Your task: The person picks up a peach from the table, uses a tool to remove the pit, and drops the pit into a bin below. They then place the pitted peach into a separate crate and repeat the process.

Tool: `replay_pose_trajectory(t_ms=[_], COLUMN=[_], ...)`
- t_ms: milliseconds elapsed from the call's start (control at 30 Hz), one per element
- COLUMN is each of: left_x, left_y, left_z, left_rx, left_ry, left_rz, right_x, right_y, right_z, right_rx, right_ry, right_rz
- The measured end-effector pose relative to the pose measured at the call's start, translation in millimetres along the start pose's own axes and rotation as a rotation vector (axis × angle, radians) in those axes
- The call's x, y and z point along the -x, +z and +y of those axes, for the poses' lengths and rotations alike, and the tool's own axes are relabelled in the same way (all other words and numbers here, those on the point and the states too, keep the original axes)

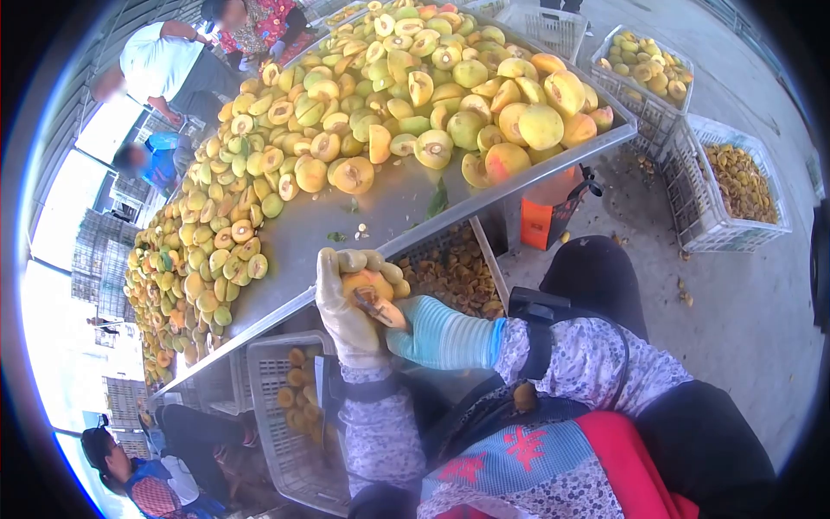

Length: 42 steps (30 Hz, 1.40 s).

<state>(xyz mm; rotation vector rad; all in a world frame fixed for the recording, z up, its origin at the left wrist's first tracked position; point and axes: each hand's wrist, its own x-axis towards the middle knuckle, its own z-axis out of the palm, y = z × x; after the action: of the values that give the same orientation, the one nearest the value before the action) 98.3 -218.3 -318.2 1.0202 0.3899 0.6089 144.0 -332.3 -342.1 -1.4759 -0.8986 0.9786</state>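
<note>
My left hand (350, 298), in a pale glove, is closed around a yellow-orange peach (367, 281) in front of the table's near edge. My right hand (441, 333), in a light blue striped glove, meets it from the right. Its fingers are closed on a small hand tool (378, 307) with a dark part and a tan part, pressed against the peach; its exact kind is hard to make out. Just beyond both hands, a metal table (303, 229) bears a large heap of halved yellow peaches (328, 143).
Under the table edge, a crate of brown scraps (450, 272) sits near my hands. A white crate (290, 463) with peach halves stands below left. More crates (726, 195) and an orange container (545, 216) are to the right. Several people (173, 60) are at the left.
</note>
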Motion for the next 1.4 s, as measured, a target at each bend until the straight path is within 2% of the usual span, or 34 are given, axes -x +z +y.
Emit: replay_pose_trajectory(t_ms=[33,100,167,200,233,267,300,400,433,467,533,567,633,667,767,867,900,967,1000,1100,1133,1200,1333,1400], left_x=[-0.1,0.2,2.1,2.0,2.1,2.2,1.2,-0.8,-1.1,-1.0,1.0,1.7,-0.1,-0.9,-2.8,-0.3,-1.8,-5.8,-6.3,-4.5,-6.1,-10.5,-18.7,-15.8], left_y=[0.8,4.4,9.8,9.3,7.1,5.3,5.1,4.2,2.9,2.3,4.8,6.0,3.4,2.2,3.5,11.1,6.2,1.7,-0.1,4.8,7.3,10.5,-7.3,-8.8], left_z=[0.3,0.1,0.2,-1.2,-3.2,-4.8,-5.7,-8.8,-9.1,-9.3,-9.6,-9.7,-12.3,-13.0,-13.4,-11.2,-14.0,-17.0,-20.0,-20.5,-19.4,-16.6,-12.5,-4.1], left_rx=[-0.066,-0.134,-0.231,-0.231,-0.071,0.088,0.087,0.042,0.003,-0.037,-0.070,-0.103,0.014,0.131,0.144,0.079,0.079,0.260,0.261,0.177,0.180,0.126,0.291,0.398], left_ry=[-0.016,-0.034,-0.071,-0.072,-0.090,-0.107,-0.105,-0.118,-0.122,-0.126,-0.132,-0.139,-0.162,-0.183,-0.162,-0.179,-0.180,-0.179,-0.178,-0.167,-0.165,-0.145,-0.170,-0.082], left_rz=[0.024,0.047,0.084,0.083,0.039,-0.004,-0.004,-0.047,-0.075,-0.102,-0.081,-0.060,-0.097,-0.132,-0.150,-0.141,-0.141,-0.387,-0.386,-0.266,-0.267,-0.112,-0.089,0.061], right_x=[0.3,1.0,2.4,3.0,6.1,10.8,12.8,11.8,13.6,11.4,4.6,6.2,10.1,10.6,12.2,16.3,17.1,13.1,11.2,17.6,16.8,16.4,19.8,17.3], right_y=[-1.5,-4.1,-4.9,-6.0,-9.4,-14.9,-18.6,-21.1,-19.3,-15.0,-5.9,-4.7,-5.0,-3.9,-5.0,-6.2,4.2,6.8,8.1,-14.4,-17.5,-20.5,-18.9,-21.2], right_z=[-2.3,-3.5,6.5,9.8,2.9,-10.4,-17.9,-15.1,-13.5,-5.6,11.0,13.1,12.3,13.7,10.3,5.8,13.7,15.9,17.5,-0.8,-2.9,-5.6,-0.2,3.7], right_rx=[-0.001,0.204,0.182,0.165,0.166,-0.002,-0.171,-0.210,-0.163,-0.164,0.158,0.156,-0.302,-0.300,-0.355,-0.412,-0.402,-0.290,-0.229,-0.272,-0.268,-0.230,-0.188,-0.256], right_ry=[-0.001,0.060,0.021,-0.022,-0.022,0.137,0.294,0.372,0.281,0.281,0.067,0.068,0.252,0.252,0.221,0.323,0.193,0.034,-0.041,0.239,0.240,0.167,0.135,0.301], right_rz=[0.000,0.067,0.041,0.012,0.011,-0.111,-0.232,-0.253,-0.210,-0.210,-0.032,-0.031,-0.157,-0.158,-0.174,-0.276,-0.174,-0.079,-0.026,-0.201,-0.199,-0.172,-0.190,-0.296])
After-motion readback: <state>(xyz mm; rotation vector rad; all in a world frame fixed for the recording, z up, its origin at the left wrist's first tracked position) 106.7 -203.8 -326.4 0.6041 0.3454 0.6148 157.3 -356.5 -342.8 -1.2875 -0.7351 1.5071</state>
